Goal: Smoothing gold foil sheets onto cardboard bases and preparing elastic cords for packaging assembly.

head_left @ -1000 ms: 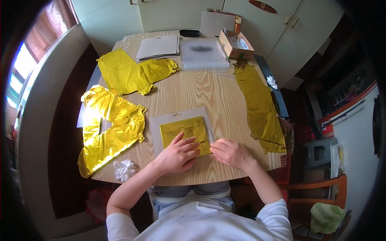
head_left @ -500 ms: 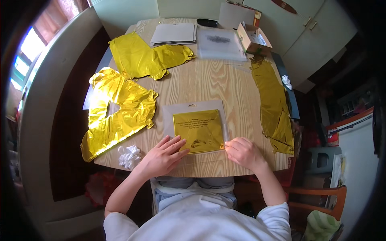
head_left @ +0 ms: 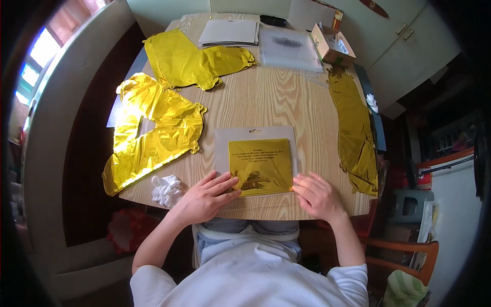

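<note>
In front of me a folded gold foil balloon (head_left: 261, 174), seen through a clear sleeve with dark print, lies on a white backing card (head_left: 222, 137) that has a hang hole at its top. My left hand (head_left: 207, 196) is open, its fingers stretched flat over the lower left corner of this package. At the lower right corner my right hand (head_left: 318, 194) has its fingers bent and closed on the package's edge, where a small gold bit shows at the fingertips. The thumb is partly hidden.
Flat gold foil balloons (head_left: 156, 123) lie at the left, far left and right (head_left: 355, 133). Crumpled white gloves (head_left: 166, 191) sit near the left edge. At the back are white cards (head_left: 229, 31), clear plastic sleeves (head_left: 286, 53), a black case (head_left: 273, 21) and an open cardboard box (head_left: 327, 48).
My right hand has loosened and spread slightly at the package's lower right corner. The left hand stays on the lower left corner. The whole view has shifted a little.
</note>
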### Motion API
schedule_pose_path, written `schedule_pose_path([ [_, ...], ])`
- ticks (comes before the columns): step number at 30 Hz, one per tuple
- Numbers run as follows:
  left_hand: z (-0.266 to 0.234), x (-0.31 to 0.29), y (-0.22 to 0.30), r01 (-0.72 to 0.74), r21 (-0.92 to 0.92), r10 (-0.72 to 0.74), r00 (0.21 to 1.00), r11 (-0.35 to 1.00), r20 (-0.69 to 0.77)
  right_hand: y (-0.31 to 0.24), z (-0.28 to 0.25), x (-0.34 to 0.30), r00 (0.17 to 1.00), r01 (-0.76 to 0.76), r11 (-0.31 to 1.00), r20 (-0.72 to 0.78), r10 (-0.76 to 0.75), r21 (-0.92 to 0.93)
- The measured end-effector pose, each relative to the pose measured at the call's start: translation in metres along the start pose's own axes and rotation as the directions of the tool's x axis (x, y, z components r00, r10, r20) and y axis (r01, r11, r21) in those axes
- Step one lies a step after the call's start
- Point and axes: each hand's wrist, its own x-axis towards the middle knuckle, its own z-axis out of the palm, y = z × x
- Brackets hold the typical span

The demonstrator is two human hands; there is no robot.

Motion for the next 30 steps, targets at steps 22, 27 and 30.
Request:
schedule_pose_path([
  [22, 0.004, -0.041, 0.002, 0.103, 0.058, -0.093, 0.983, 0.993, -0.158, -0.141, 0.09, 0.071, 0.985, -0.156, 0.979, -0.046, 0.164, 0.132],
  [27, 0.009, -0.041, 0.003, 0.098, 0.093, -0.078, 0.977, 0.991, -0.198, -0.143, 0.088, 0.077, 0.989, -0.143, 0.989, 0.04, 0.144, -0.026],
  [30, 0.008, -0.041, 0.003, 0.092, 0.117, -0.067, 0.978, 0.989, -0.2, -0.144, 0.087, 0.079, 0.983, -0.136, 0.988, 0.117, 0.144, -0.074],
])
